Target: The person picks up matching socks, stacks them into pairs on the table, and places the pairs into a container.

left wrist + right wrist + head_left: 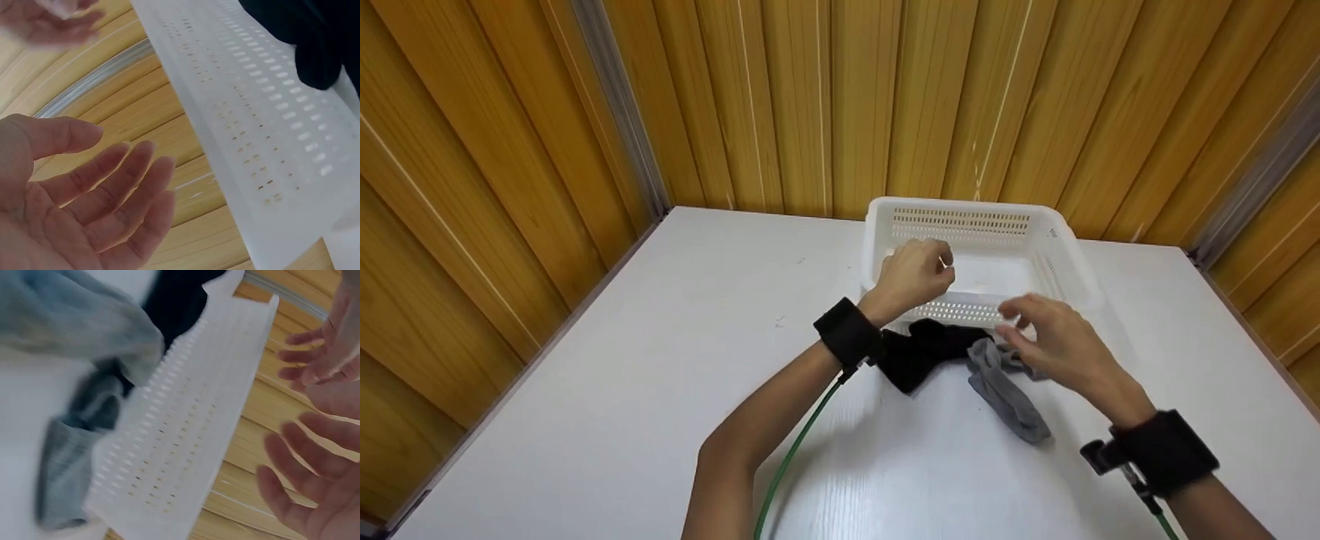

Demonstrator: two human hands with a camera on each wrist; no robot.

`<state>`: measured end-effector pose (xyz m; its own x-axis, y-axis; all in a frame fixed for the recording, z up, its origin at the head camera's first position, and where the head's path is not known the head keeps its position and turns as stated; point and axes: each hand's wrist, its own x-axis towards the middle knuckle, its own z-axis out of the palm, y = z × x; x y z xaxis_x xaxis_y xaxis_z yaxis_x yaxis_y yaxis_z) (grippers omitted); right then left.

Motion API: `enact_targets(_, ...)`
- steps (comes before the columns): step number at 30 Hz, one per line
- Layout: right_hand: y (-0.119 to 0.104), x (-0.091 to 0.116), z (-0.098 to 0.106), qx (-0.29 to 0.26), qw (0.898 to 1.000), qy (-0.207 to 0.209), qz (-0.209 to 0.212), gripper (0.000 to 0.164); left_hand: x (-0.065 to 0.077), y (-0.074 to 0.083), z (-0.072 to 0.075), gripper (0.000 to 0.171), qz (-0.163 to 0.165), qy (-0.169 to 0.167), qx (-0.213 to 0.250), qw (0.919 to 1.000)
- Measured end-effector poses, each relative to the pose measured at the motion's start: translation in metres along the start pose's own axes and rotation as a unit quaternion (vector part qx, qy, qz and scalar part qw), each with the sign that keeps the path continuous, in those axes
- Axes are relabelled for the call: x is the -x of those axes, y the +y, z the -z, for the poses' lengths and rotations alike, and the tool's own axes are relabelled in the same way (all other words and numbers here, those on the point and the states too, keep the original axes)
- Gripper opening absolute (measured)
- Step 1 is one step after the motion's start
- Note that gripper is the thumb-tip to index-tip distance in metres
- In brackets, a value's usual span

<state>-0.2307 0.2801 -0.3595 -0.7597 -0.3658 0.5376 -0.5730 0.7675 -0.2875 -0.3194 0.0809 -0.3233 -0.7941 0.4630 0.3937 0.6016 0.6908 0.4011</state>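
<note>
Now | hands [911, 274] [1054, 334] empty, fingers loose | perforated white plastic basket [1065, 247] | soft black [919, 352], grey socks [1005, 390]

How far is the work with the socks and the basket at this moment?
Nothing looks done: the white basket appears empty. In hand: nothing, since the left hand and right hand hover open near its front wall. Left: the black sock and grey sock lie on the table.

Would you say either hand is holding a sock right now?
No, the left hand and right hand hover open while the black sock and grey sock lie on the table.
</note>
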Motion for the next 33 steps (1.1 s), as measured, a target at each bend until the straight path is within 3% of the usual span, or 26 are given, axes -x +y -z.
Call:
enact_targets(3, 0.001, 0.016, -0.011, -0.010, 0.996, -0.078, -0.044, 0.029, 0.009, 0.005, 0.001, 0.009, -0.004, 0.001, 0.035, 0.9994)
enact_targets(6, 0.005, 0.024, -0.026, -0.001, 0.982, -0.153, -0.114, 0.056, 0.017, 0.010, -0.007, 0.007, -0.015, -0.009, 0.051, 0.9985)
enact_targets(8, 0.008, 0.027, -0.035, 0.001, 0.972, -0.181, -0.148, 0.069, 0.020, 0.013, -0.015, 0.008, -0.023, -0.016, 0.059, 0.9979)
enact_targets(10, 0.010, 0.030, -0.040, -0.006, 0.968, -0.186, -0.166, 0.071, 0.023, 0.014, -0.022, 0.008, -0.027, -0.023, 0.071, 0.9968)
enact_targets(13, 0.011, 0.033, -0.038, -0.022, 0.973, -0.160, -0.166, 0.068, 0.024, 0.015, -0.029, 0.008, -0.034, -0.042, 0.097, 0.9938)
enact_targets(15, 0.009, 0.036, -0.032, -0.035, 0.979, -0.127, -0.157, 0.068, 0.026, 0.016, -0.032, 0.009, -0.027, -0.073, 0.128, 0.9888)
enact_targets(19, -0.002, 0.043, -0.016, -0.064, 0.986, -0.051, -0.146, 0.072, 0.032, 0.018, -0.037, 0.028, -0.010, -0.145, 0.175, 0.9738)
enact_targets(22, -0.014, 0.049, -0.004, -0.089, 0.985, -0.003, -0.145, 0.076, 0.037, 0.022, -0.043, 0.033, -0.030, -0.170, 0.221, 0.9598)
enact_targets(24, -0.023, 0.054, 0.002, -0.100, 0.984, 0.022, -0.146, 0.079, 0.041, 0.028, -0.047, 0.030, -0.054, -0.168, 0.269, 0.9469)
enact_targets(28, -0.037, 0.063, 0.011, -0.105, 0.981, 0.056, -0.152, 0.086, 0.051, 0.047, -0.049, 0.017, -0.104, -0.124, 0.340, 0.9265)
enact_targets(31, -0.043, 0.069, 0.019, -0.109, 0.977, 0.078, -0.166, 0.086, 0.061, 0.062, -0.039, 0.007, -0.128, -0.087, 0.348, 0.9245)
enact_targets(33, -0.045, 0.070, 0.024, -0.114, 0.973, 0.104, -0.170, 0.081, 0.066, 0.070, -0.028, 0.005, -0.140, -0.083, 0.350, 0.9225)
